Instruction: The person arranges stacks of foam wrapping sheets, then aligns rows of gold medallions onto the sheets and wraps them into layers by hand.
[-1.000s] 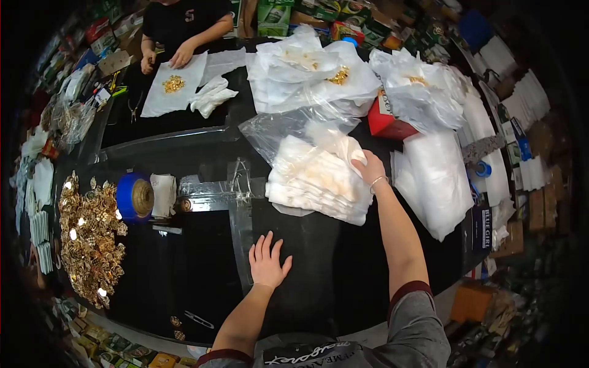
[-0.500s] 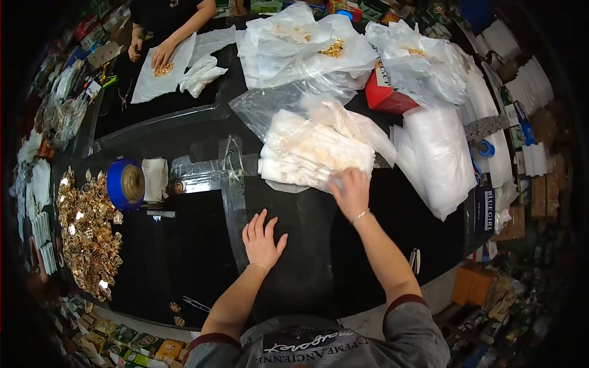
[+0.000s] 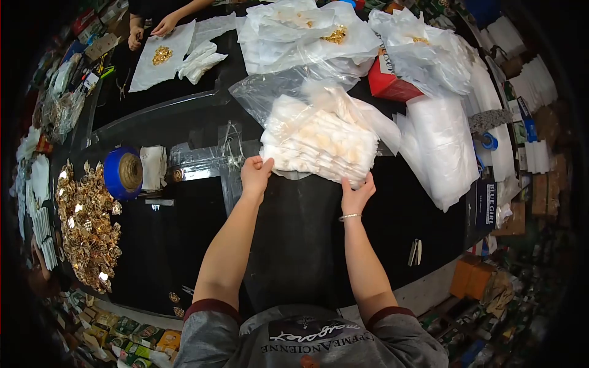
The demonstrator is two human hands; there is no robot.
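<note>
A stack of thin, soft white sheets (image 3: 325, 147) lies in front of me, its layers rippled along the near edge. Clear plastic film (image 3: 251, 95) spreads around its back. At the stack's near left corner, my left hand (image 3: 255, 176) pinches the edge between thumb and fingers. My right hand (image 3: 358, 193), with a bracelet at the wrist, holds the near right corner the same way. How many layers each hand grips cannot be made out.
To the left are a heap of gold-coloured pieces (image 3: 89, 230) and a blue tape roll (image 3: 123, 173). White rolled sheeting (image 3: 438, 150) and a red box (image 3: 392, 83) stand right. Across the table, a co-worker's hands (image 3: 164, 24) are near gold pieces on white sheet (image 3: 144, 70).
My left hand has gone from lying spread on the table to the stack's left corner. My right hand has moved down to its right corner. The co-worker's hand has lifted off the gold pieces.
</note>
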